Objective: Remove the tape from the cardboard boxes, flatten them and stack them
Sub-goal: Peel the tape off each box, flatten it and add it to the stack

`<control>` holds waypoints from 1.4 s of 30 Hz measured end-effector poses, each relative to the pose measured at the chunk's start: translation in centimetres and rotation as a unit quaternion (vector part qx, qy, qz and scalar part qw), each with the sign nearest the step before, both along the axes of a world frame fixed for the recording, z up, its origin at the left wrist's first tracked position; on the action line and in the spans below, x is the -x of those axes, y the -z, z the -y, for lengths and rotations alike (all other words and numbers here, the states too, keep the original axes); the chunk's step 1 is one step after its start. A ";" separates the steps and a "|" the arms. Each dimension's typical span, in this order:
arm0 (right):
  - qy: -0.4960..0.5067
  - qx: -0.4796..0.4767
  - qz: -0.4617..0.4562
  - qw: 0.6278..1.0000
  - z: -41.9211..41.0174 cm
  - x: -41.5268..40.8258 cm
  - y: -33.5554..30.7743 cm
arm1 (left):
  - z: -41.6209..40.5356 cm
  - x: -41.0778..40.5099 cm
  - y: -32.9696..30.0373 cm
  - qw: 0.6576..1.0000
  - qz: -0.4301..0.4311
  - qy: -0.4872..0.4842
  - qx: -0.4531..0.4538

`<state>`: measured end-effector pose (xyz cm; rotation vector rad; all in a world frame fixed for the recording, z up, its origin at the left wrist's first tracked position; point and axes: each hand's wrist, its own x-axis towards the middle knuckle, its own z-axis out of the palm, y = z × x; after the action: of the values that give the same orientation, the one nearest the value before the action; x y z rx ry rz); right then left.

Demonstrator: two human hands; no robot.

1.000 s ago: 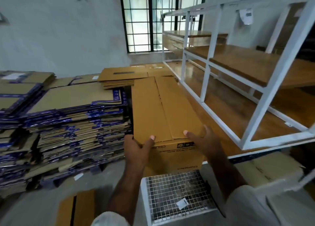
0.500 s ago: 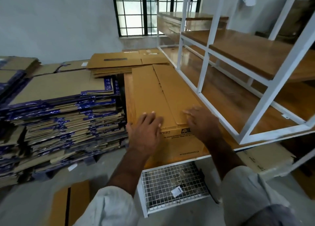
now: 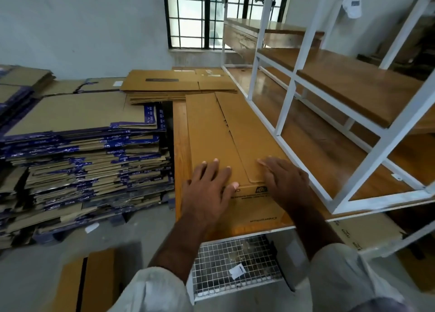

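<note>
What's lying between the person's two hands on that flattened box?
In the head view, only bare cardboard of the flattened box lies between the left hand and right hand: its flap edge and a small printed logo.

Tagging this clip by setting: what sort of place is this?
Probably a storeroom or packing area. Tall stacks of flattened cardboard boxes stand on the bare concrete floor, beside white metal shelving with wooden boards. Both hands press another flattened box flat on the lowest shelf.
</note>
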<state>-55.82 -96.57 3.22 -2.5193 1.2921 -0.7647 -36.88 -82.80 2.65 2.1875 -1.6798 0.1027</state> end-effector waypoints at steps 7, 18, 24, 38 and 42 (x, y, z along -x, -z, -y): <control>-0.040 -0.008 0.010 0.999 1.6 1.7 0.9 | 1.6 1.9 -1.1 0.999 -0.030 -0.032 -0.028; -0.061 0.027 -0.017 0.998 3.2 2.8 2.2 | 2.6 5.8 -0.7 0.993 0.039 -0.094 -0.057; -0.052 0.008 0.162 0.985 3.7 3.8 2.9 | 3.4 8.0 -0.4 0.991 0.072 -0.096 -0.064; -0.143 -0.282 0.294 0.902 2.1 7.8 -0.2 | 3.3 7.7 0.8 0.986 -0.019 -0.158 0.041; -0.113 -0.064 0.138 0.982 1.4 6.0 -4.2 | 1.7 7.5 3.0 0.940 -0.242 -0.111 0.213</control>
<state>-61.79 -97.99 7.45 -2.3068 0.9165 -0.9081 -44.38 -84.53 -0.33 1.8656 -1.0272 -0.0152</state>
